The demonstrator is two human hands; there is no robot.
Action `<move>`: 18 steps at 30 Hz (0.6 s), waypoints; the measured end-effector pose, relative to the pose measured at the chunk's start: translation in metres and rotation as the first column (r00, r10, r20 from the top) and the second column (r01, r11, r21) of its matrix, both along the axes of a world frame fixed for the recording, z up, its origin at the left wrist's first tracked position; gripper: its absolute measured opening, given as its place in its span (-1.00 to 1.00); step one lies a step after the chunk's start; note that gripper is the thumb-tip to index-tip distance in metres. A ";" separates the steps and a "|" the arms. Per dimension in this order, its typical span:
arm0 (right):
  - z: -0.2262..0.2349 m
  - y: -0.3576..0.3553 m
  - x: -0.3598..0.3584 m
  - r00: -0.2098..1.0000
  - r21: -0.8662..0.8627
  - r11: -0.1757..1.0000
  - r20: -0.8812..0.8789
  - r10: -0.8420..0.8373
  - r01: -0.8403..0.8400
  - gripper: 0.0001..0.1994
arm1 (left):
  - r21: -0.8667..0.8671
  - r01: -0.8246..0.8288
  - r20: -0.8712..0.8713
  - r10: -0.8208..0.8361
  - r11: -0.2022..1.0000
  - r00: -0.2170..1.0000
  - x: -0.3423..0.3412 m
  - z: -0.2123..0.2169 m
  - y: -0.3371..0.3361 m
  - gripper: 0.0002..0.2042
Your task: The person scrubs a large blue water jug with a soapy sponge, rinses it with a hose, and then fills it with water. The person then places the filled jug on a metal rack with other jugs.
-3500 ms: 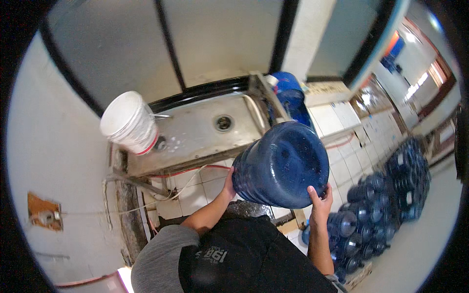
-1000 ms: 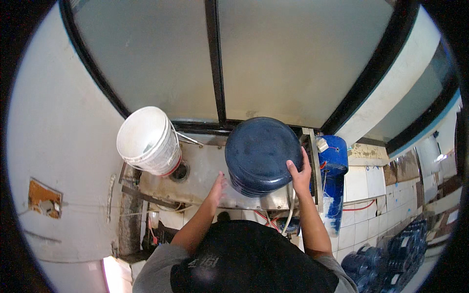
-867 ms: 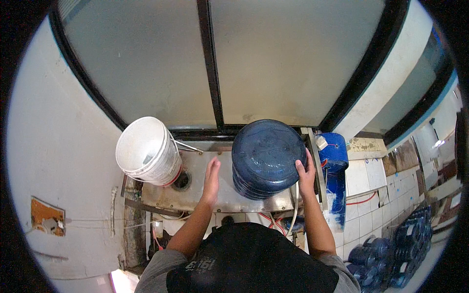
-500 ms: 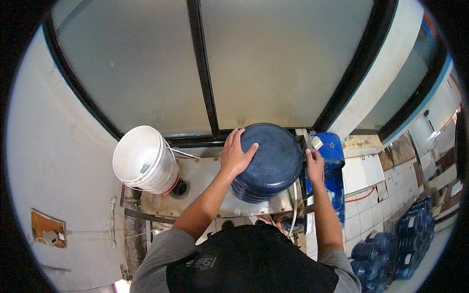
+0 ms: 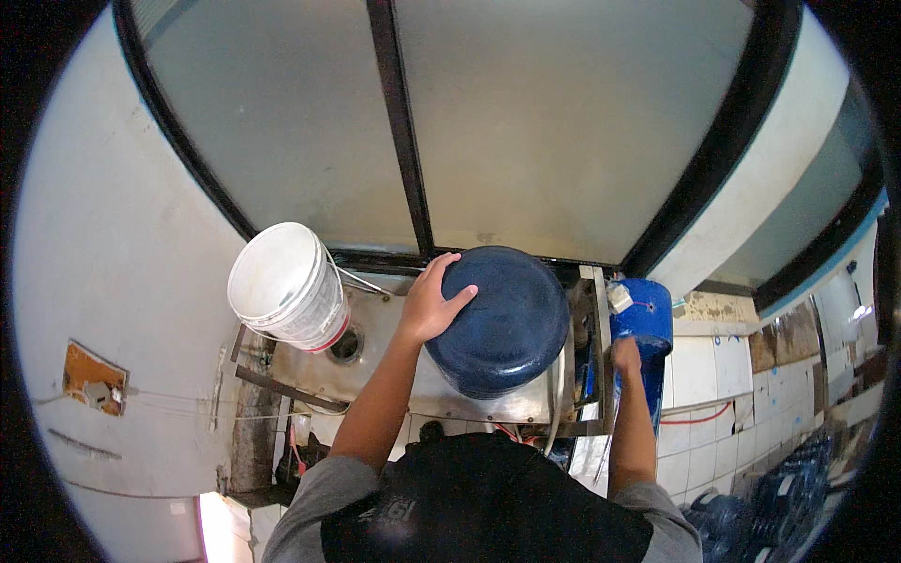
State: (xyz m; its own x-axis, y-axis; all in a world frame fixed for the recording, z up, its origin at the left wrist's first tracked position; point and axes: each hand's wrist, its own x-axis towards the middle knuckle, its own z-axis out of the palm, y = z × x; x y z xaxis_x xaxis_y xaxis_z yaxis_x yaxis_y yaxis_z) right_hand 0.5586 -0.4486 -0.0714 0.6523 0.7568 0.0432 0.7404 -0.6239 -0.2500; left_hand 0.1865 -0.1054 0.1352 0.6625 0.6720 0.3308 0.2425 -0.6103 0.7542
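Note:
A big dark blue water jug (image 5: pixel 511 324) stands upside down in the metal sink (image 5: pixel 375 366), its flat bottom facing up at me. My left hand (image 5: pixel 434 302) lies flat on that bottom near its left edge, fingers spread. My right hand (image 5: pixel 626 357) has come off the jug and sits at the sink's right rim, beside a blue drum (image 5: pixel 646 324); what it touches there is too small to tell.
A white bucket (image 5: pixel 288 284) stands on the sink's left end above the drain hole (image 5: pixel 345 345). A frosted window with dark frames fills the wall ahead. Several blue jugs (image 5: pixel 751 507) lie on the tiled floor at the lower right.
The jug went from held up at my right to standing bottom-up in the sink. My left hand moved onto its top; my right hand left it and dropped to the sink's right rim.

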 end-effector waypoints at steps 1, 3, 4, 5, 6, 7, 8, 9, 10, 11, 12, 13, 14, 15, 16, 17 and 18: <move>-0.041 -0.039 0.019 0.982 0.082 0.978 -0.002 -0.190 0.190 -0.58 | -0.027 0.047 0.017 -0.047 0.999 0.999 0.013 0.000 -0.006 -0.34; -0.050 -0.022 -0.016 0.894 0.310 0.866 -0.352 -0.278 0.392 -0.52 | -0.010 0.017 -0.013 -0.017 1.000 1.000 0.001 0.003 0.000 -0.34; -0.040 -0.019 -0.032 0.919 0.406 0.875 -0.381 -0.103 0.266 -0.52 | 0.002 0.010 -0.021 -0.010 1.000 1.000 -0.006 0.002 0.003 -0.33; -0.041 -0.033 -0.030 0.879 0.408 0.869 -0.473 -0.061 0.280 -0.55 | 0.002 0.031 -0.011 -0.031 1.000 0.999 -0.003 -0.001 0.005 -0.32; -0.042 -0.030 -0.042 0.763 0.563 0.718 -0.642 0.068 0.410 -0.58 | -0.008 0.038 -0.017 -0.038 0.999 0.999 -0.002 -0.002 0.005 -0.31; -0.041 -0.031 -0.046 0.687 0.579 0.679 -0.711 0.150 0.452 -0.59 | -0.016 0.043 -0.025 -0.044 0.999 0.999 -0.003 -0.004 0.007 -0.29; -0.040 -0.033 -0.050 0.602 0.584 0.638 -0.765 0.228 0.501 -0.61 | -0.024 0.055 -0.030 -0.056 0.998 0.998 -0.002 -0.003 0.007 -0.27; -0.037 -0.043 -0.039 0.589 0.522 0.734 -0.781 0.208 0.434 -0.61 | -0.003 0.060 -0.053 -0.060 0.998 0.997 -0.002 -0.001 0.008 -0.27; -0.030 -0.050 -0.027 0.580 0.450 0.817 -0.794 0.181 0.360 -0.60 | 0.015 0.069 -0.073 -0.068 0.998 0.995 -0.002 0.002 0.005 -0.26; -0.023 -0.048 -0.009 0.874 0.425 0.882 -0.485 0.032 0.204 -0.60 | 0.031 0.092 -0.087 -0.089 0.995 0.992 0.004 0.005 0.003 -0.25; -0.016 -0.038 0.015 0.996 0.323 0.943 -0.061 -0.068 0.084 -0.59 | 0.007 0.146 -0.105 -0.144 0.989 0.984 0.007 0.010 0.003 -0.24; 0.069 0.034 -0.034 0.962 0.390 0.905 -0.263 -0.071 0.173 -0.61 | -0.003 0.134 -0.163 -0.133 0.991 0.978 -0.011 0.018 0.011 -0.22; 0.085 0.056 -0.036 0.994 0.672 0.740 -0.084 0.071 0.004 -0.64 | -0.033 0.211 -0.173 -0.213 0.977 0.961 0.003 0.023 0.012 -0.21; 0.113 0.091 -0.055 0.917 0.707 0.700 -0.339 0.209 0.101 -0.62 | -0.042 0.294 -0.177 -0.297 0.955 0.938 0.009 0.022 0.018 -0.21; 0.150 0.124 -0.083 0.890 0.730 0.683 -0.294 0.348 -0.026 -0.57 | -0.050 0.365 -0.190 -0.367 0.930 0.910 0.014 0.019 0.032 -0.21; 0.170 0.144 -0.100 0.825 0.754 0.655 -0.339 0.451 -0.049 -0.51 | -0.059 0.454 -0.183 -0.457 0.889 0.871 0.027 0.020 0.042 -0.21; 0.182 0.157 -0.115 0.757 0.750 0.660 -0.411 0.509 -0.037 -0.44 | -0.069 0.515 -0.245 -0.515 0.855 0.822 0.043 0.030 0.041 -0.24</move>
State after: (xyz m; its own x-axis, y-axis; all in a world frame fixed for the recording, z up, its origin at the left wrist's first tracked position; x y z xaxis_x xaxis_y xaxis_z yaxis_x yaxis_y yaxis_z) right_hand 0.4439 -0.2917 0.1106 0.4940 0.8077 0.3219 0.4199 0.1026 -0.9018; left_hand 0.2291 -0.0646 0.1651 0.9712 0.2104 0.1117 0.0695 -0.6986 0.7122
